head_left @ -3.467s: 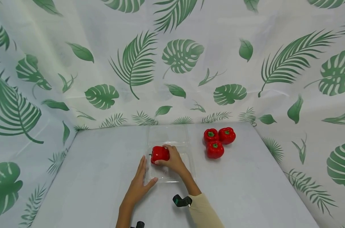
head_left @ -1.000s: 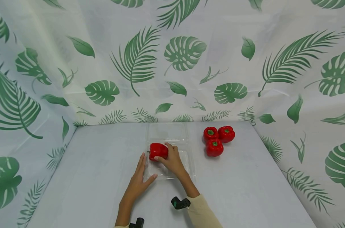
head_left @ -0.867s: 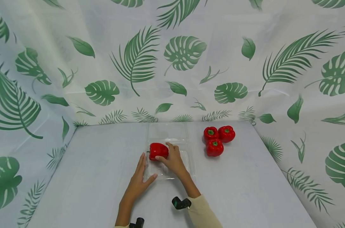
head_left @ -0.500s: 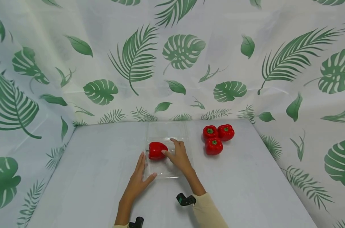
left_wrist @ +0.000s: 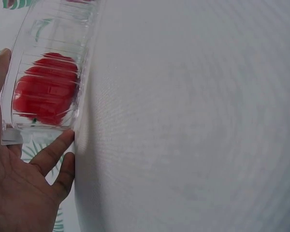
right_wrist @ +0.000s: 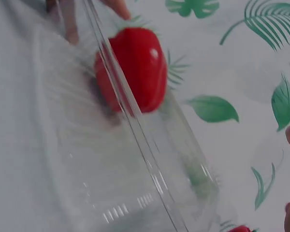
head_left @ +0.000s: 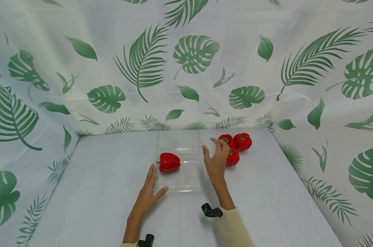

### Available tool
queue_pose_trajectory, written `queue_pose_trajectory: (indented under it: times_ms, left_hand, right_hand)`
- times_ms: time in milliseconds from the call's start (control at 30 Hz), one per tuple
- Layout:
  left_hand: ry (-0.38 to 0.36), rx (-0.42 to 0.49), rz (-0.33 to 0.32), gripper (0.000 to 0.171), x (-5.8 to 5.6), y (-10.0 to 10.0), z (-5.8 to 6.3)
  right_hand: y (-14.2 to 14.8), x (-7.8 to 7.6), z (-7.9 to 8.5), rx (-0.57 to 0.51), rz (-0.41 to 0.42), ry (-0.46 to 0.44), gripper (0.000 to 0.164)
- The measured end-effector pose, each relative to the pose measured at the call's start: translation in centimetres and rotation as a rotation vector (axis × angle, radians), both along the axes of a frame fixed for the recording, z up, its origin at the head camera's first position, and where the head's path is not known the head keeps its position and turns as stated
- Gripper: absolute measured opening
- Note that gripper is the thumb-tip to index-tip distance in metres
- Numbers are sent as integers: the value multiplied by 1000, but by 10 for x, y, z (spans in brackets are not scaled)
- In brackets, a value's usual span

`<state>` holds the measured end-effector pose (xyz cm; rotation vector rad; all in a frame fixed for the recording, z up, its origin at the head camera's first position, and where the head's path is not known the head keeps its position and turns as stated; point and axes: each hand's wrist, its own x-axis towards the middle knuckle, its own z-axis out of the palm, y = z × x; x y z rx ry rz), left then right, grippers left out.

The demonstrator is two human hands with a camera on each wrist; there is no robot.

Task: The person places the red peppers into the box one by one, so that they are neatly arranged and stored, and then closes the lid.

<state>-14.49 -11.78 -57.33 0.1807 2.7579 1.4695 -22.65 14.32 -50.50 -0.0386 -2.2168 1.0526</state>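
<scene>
My left hand (head_left: 146,196), fingers spread, touches the clear box (head_left: 189,175), presumably to steady it; a pepper (head_left: 169,162) lies sideways inside. My right hand (head_left: 217,162), loosely curved and empty, is near three upright peppers (head_left: 233,157).

No text, label, brand, number or sign can be read in the head view or in either wrist view. Any marking on the black, angular, wrist-worn device (head_left: 212,211) at the right cuff is too small to make out; the white sheet printed with green leaves (head_left: 186,58) shows pictorial motifs only.
</scene>
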Motion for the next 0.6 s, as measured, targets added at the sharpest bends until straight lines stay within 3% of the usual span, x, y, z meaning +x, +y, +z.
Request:
queue_pose_trajectory:
  times_ms: [167,300,433,600]
  left_hand:
    - [5,0,-1,95,-1,0,0]
    - [6,2,2,95,0,0,1]
    - [4,0,3,95,0,0,2]
    - [4,-1,5,96,1,1,3]
  right_hand:
    - [24,-3,-3,-8,-173,56,55]
    - [38,-1,-8,-41,-282,-10,70]
    - [47,1,-15,-106,-327,-124,82]
    - [53,2,-26,-181,-310,-223,90]
